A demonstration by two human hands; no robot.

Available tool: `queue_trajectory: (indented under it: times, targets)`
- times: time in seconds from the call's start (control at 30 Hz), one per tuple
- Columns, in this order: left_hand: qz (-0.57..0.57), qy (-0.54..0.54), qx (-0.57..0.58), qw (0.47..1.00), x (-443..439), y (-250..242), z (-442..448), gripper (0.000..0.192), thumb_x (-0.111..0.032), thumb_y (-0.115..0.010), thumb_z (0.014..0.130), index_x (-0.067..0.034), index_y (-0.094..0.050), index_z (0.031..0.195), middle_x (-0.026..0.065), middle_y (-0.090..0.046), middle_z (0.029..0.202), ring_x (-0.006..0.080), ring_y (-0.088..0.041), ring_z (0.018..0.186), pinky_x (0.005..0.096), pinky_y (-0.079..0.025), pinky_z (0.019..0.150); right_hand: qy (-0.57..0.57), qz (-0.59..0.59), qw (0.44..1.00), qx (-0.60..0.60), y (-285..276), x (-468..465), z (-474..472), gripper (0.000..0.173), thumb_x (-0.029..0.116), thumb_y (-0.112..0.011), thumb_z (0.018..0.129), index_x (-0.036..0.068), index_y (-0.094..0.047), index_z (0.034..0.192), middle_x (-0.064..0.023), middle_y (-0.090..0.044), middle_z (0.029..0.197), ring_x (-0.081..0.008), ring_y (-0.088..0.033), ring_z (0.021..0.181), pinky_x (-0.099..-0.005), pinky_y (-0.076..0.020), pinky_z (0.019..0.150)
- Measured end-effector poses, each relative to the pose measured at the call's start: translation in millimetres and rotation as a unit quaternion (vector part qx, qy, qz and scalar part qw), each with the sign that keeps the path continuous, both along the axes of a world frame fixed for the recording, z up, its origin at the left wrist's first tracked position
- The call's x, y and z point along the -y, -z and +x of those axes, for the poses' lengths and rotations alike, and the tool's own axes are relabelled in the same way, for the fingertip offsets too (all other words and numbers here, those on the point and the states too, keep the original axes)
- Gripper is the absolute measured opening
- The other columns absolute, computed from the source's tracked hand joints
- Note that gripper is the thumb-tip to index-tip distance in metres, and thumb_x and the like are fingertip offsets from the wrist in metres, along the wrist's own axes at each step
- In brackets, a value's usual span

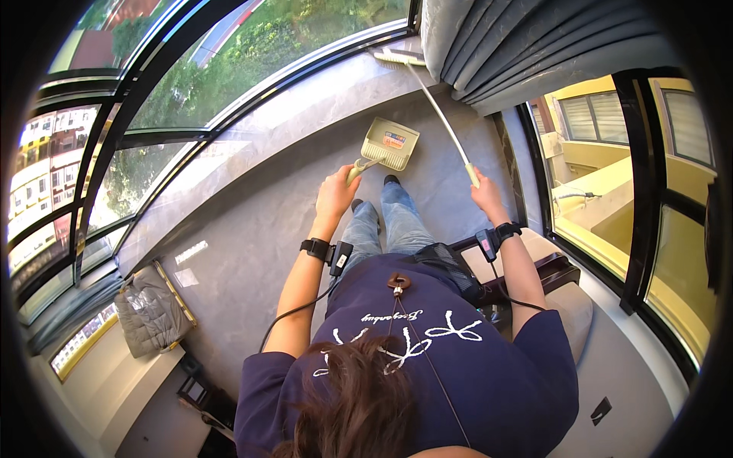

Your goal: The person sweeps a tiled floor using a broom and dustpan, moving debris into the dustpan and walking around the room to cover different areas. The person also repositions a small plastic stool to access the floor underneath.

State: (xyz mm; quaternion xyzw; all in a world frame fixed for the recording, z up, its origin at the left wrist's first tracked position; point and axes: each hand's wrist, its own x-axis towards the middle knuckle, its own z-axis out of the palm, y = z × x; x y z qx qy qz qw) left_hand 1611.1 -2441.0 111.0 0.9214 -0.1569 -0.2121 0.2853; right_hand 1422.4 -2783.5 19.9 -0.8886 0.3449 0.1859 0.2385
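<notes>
My left hand is closed around the handle of a pale green plastic dustpan, whose ribbed pan, with a sticker inside, is held out ahead of my feet. Closed on the light green grip of a long-handled broom is my right hand. The broom's thin metal pole runs up and away from it. At its far end the bristled head rests on the grey window ledge, beside the bottom of the curtain.
A grey curtain hangs at the upper right beside black-framed windows. The grey ledge curves along the windows. Near my right side stands a cushioned seat with dark wood arms. A puffy grey item lies at the lower left.
</notes>
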Motion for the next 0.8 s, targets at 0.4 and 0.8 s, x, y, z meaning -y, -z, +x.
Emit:
queue_trajectory:
  times: [0.4, 0.8]
  targets:
    - [-0.019, -0.003, 0.029, 0.999, -49.6, 13.3, -29.4, 0.033, -0.029, -0.066, 0.086, -0.010, -0.063, 0.113, 0.0211, -0.068, 0.090, 0.0397, -0.064, 0.087, 0.0474, -0.052, 0.075, 0.011, 0.167, 0.985, 0.044, -52.0, -126.1, -72.4, 0.066, 0.010, -0.054, 0.078, 0.007, -0.040, 0.143, -0.0292, -0.062, 0.072, -0.0363, -0.062, 0.053, -0.0441, -0.0518, 0.057]
    - [-0.009, -0.013, 0.025, 1.000, -115.4, 32.9, -42.4, 0.033, -0.031, -0.066, 0.086, -0.011, -0.063, 0.112, 0.0207, -0.068, 0.091, 0.0393, -0.065, 0.088, 0.0476, -0.052, 0.076, 0.175, 0.322, 0.928, 0.072, -118.7, -153.2, -76.0, 0.059, 0.011, -0.062, 0.086, 0.012, -0.044, 0.142, -0.0046, -0.055, 0.055, -0.0137, -0.052, 0.039, -0.0302, -0.0447, 0.039]
